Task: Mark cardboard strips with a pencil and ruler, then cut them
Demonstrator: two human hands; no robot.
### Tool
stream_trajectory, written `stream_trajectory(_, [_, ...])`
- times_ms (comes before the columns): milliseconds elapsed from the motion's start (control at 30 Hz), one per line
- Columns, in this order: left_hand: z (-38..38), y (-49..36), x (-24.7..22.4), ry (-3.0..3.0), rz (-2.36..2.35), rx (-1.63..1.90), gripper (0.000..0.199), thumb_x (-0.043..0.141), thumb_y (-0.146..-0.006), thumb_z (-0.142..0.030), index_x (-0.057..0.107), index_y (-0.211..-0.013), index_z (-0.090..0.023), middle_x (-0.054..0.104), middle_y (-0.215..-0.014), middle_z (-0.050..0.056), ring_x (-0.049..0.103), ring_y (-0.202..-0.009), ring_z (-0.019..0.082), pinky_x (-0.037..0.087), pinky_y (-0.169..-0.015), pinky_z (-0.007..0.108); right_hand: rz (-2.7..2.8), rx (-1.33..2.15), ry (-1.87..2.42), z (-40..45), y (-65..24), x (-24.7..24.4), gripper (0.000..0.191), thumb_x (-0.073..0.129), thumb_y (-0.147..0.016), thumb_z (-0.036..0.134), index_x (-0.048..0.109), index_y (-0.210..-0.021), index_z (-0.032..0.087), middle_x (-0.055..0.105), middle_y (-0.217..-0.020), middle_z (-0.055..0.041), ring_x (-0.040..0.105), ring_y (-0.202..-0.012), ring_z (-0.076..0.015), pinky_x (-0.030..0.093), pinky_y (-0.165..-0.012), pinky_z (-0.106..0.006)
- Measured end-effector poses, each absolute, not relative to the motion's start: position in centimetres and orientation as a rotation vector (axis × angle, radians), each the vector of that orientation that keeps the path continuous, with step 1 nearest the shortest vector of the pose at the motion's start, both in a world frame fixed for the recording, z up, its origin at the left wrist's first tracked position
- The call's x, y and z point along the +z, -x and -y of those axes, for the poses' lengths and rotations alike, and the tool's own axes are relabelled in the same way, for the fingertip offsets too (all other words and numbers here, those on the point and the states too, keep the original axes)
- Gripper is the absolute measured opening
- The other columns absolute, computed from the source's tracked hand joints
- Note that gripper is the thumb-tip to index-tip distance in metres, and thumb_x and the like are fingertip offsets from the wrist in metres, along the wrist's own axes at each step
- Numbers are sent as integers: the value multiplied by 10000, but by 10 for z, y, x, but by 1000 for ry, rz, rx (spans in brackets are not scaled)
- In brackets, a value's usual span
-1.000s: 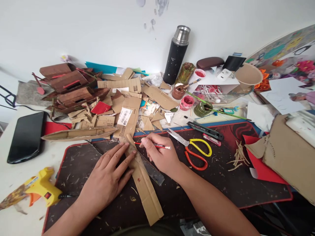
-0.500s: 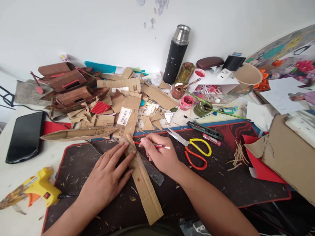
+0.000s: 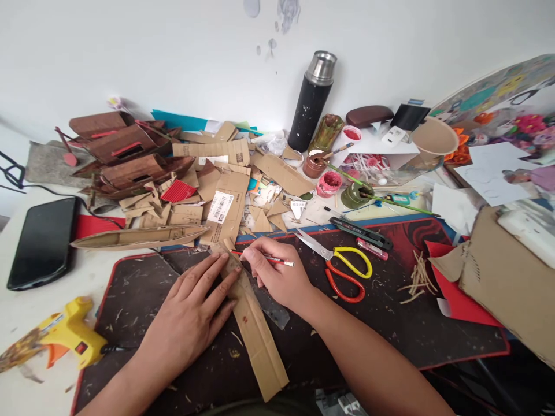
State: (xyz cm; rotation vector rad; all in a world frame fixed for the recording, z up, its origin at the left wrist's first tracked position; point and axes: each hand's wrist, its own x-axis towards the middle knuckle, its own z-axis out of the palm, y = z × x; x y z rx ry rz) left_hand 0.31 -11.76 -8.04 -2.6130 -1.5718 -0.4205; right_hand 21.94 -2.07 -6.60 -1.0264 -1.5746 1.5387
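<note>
My left hand [image 3: 188, 309] lies flat with its fingers apart, pressing on the upper part of a long cardboard strip [image 3: 259, 346]. A clear ruler [image 3: 277, 315] rests across the strip at a slant, under the fingertips. In my right hand [image 3: 280, 274] a red and black pencil [image 3: 281, 262] is pinched, its tip toward the upper end of the strip. Both hands are over a dark mat [image 3: 347, 352]. Scissors [image 3: 336, 260] with one yellow and one red handle lie just right of my right hand.
A yellow glue gun [image 3: 65, 335] and a black phone [image 3: 43, 242] are at the left. Cardboard scraps [image 3: 277, 173] and brown model boats [image 3: 125, 144] fill the back. Behind the scissors lie a utility knife [image 3: 362, 231], paint jars [image 3: 328, 184] and a black thermos [image 3: 310, 104].
My right hand with the pencil has shifted slightly left, closer to the strip's upper edge. My left hand stays pressed on the strip.
</note>
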Motion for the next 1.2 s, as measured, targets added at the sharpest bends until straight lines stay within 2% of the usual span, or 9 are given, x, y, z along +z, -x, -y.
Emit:
stream_trajectory(200, [118, -5, -81, 2615, 1587, -430, 460, 570, -1115, -329, 659, -1542, -183, 615, -1656, 202, 584, -1522, 402, 540, -1168, 544, 1535, 1566, 1021, 19, -215, -68, 428, 597, -1122, 588, 691, -925, 220, 617, -705, 23, 560, -536, -127, 460, -529, -246])
stream_trajectory(500, [118, -6, -82, 2604, 1578, -421, 452, 550, -1127, -352, 643, -1536, -185, 626, -1641, 202, 587, -1510, 404, 540, -1165, 552, 1550, 1590, 968, 17, -210, -71, 373, 601, -1142, 514, 709, -952, 213, 682, -790, 4, 598, -560, -114, 476, -555, -232])
stream_trajectory(867, [118, -6, -82, 2627, 1618, -461, 523, 570, -1116, -349, 604, -1613, -190, 622, -1654, 197, 578, -1526, 410, 531, -1171, 554, 1639, 1559, 1009, 16, -209, -72, 372, 581, -1142, 533, 751, -1025, 223, 751, -860, -24, 655, -632, -140, 510, -596, -240])
stream_trajectory(1200, [116, -5, -81, 2609, 1596, -443, 450, 568, -1117, -343, 669, -1525, -181, 628, -1645, 198, 585, -1515, 395, 541, -1168, 537, 1621, 1570, 1026, 18, -214, -73, 466, 538, -1160, 594, 658, -899, 227, 624, -694, 35, 604, -552, -123, 485, -579, -240])
